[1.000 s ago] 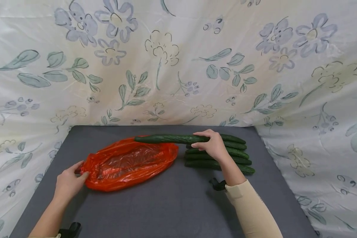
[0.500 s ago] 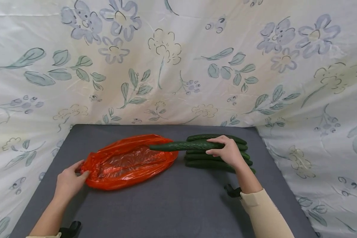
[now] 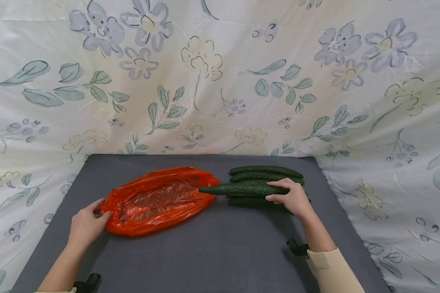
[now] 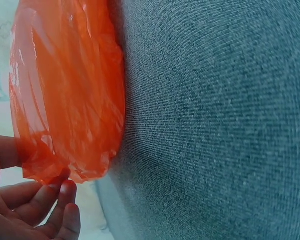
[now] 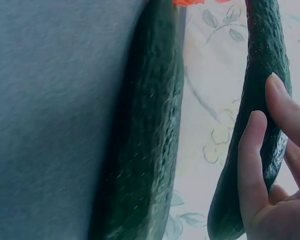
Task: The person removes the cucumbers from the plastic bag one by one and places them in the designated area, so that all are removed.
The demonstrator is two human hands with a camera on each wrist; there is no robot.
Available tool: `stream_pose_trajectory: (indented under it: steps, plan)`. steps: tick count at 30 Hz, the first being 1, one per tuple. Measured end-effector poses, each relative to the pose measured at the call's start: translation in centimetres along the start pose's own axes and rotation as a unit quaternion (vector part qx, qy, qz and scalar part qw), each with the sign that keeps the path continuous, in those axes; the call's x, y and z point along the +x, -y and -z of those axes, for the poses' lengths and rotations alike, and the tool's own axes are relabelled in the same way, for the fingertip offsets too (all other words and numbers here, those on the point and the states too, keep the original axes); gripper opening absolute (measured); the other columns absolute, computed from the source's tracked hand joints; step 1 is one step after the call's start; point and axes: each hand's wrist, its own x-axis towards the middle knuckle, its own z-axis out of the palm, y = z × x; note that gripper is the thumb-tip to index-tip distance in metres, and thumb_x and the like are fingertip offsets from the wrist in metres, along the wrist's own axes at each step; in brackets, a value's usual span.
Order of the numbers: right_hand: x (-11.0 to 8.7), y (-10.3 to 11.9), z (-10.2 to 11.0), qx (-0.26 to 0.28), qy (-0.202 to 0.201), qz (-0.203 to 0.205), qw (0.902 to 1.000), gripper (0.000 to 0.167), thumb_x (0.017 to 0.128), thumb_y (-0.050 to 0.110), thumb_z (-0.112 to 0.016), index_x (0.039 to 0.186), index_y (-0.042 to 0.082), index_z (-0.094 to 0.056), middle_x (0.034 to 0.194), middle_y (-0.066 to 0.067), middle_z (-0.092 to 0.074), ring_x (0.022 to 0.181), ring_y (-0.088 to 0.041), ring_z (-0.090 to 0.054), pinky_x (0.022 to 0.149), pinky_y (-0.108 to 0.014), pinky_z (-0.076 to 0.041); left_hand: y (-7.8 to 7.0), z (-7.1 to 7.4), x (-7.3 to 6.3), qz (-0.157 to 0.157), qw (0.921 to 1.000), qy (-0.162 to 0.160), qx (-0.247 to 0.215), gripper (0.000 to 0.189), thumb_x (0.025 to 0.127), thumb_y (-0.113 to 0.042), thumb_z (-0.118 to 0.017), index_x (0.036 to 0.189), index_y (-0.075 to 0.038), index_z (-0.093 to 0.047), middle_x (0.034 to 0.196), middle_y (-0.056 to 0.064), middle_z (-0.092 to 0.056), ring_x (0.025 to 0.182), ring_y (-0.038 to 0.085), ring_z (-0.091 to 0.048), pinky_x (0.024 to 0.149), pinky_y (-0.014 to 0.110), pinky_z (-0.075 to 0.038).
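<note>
An orange-red plastic bag (image 3: 146, 227) lies on the left of the table with its opening facing up and nothing visible inside. At its left end my left hand (image 3: 87, 224) pinches the bag's edge; the left wrist view shows thumb and fingers (image 4: 64, 192) at the crinkled plastic (image 4: 80, 95). My right hand (image 3: 292, 199) grips a long green cucumber (image 3: 238, 189) near its right end. That cucumber hangs over a row of several cucumbers (image 3: 265, 169), hiding part of them, its left tip above the bag's right end. In the right wrist view a lying cucumber (image 5: 145, 140) sits beside the held one.
A dark grey cloth covers the table (image 3: 205, 252). Behind and at both sides hangs a pale flowered curtain (image 3: 220, 101). A black strap piece (image 3: 297, 247) sits at my right wrist, another (image 3: 89, 283) at the left.
My right hand has moved right and nearer to me with the cucumber, from over the bag's right part to over the row. The left hand and bag have hardly moved.
</note>
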Motion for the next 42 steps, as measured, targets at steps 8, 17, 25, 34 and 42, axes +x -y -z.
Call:
stream_pose_trajectory:
  steps: [8,17,25,34,42]
  plan:
    - [-1.2,-1.8,0.7,-0.008,-0.003,-0.015,0.9998,0.059,0.079,0.032,-0.086,0.133,0.017,-0.068,0.133,-0.012,-0.054,0.089,-0.035,-0.074,0.081,-0.047,-0.058,0.0,0.1,-0.1,0.002,1.0,0.002,-0.004,0.058,0.095,-0.017,-0.062,0.143,0.011,-0.046,0.123,0.035,-0.06,0.105,0.048,-0.059,0.073,0.049,-0.058]
    - [-2.4,-3.3,1.4,-0.011,-0.01,-0.033,0.9994,0.06,0.079,0.032,-0.086,0.133,0.016,-0.068,0.134,-0.015,-0.054,0.086,-0.033,-0.075,0.079,-0.045,-0.059,-0.1,0.0,-0.1,0.004,1.0,0.001,-0.006,0.058,0.095,-0.016,-0.062,0.144,0.01,-0.045,0.124,0.036,-0.059,0.105,0.048,-0.059,0.072,0.047,-0.058]
    - [-3.4,-5.0,1.5,-0.032,-0.012,-0.046,0.9984,0.06,0.078,0.034,-0.087,0.132,0.018,-0.068,0.133,-0.014,-0.055,0.083,-0.026,-0.075,0.077,-0.043,-0.058,0.0,-0.1,0.0,-0.001,0.9999,0.004,-0.011,0.059,0.095,-0.016,-0.062,0.144,0.011,-0.045,0.125,0.036,-0.059,0.106,0.049,-0.059,0.074,0.049,-0.058]
    - [-4.9,-6.6,1.6,-0.044,-0.017,-0.052,0.9975,0.057,0.079,0.032,-0.086,0.131,0.016,-0.069,0.131,-0.015,-0.056,0.081,-0.022,-0.074,0.074,-0.037,-0.059,0.1,0.0,0.0,-0.021,0.9997,-0.007,-0.013,0.057,0.094,-0.016,-0.062,0.142,0.012,-0.047,0.121,0.036,-0.061,0.101,0.048,-0.06,0.066,0.041,-0.058]
    - [-5.5,-7.0,1.2,-0.069,-0.033,-0.049,0.9959,0.055,0.079,0.031,-0.085,0.13,0.016,-0.07,0.129,-0.013,-0.055,0.079,-0.018,-0.073,0.07,-0.034,-0.058,0.0,-0.2,-0.2,-0.026,0.9996,-0.005,-0.013,0.056,0.095,-0.016,-0.062,0.142,0.012,-0.047,0.119,0.036,-0.062,0.1,0.047,-0.061,0.059,0.031,-0.053]
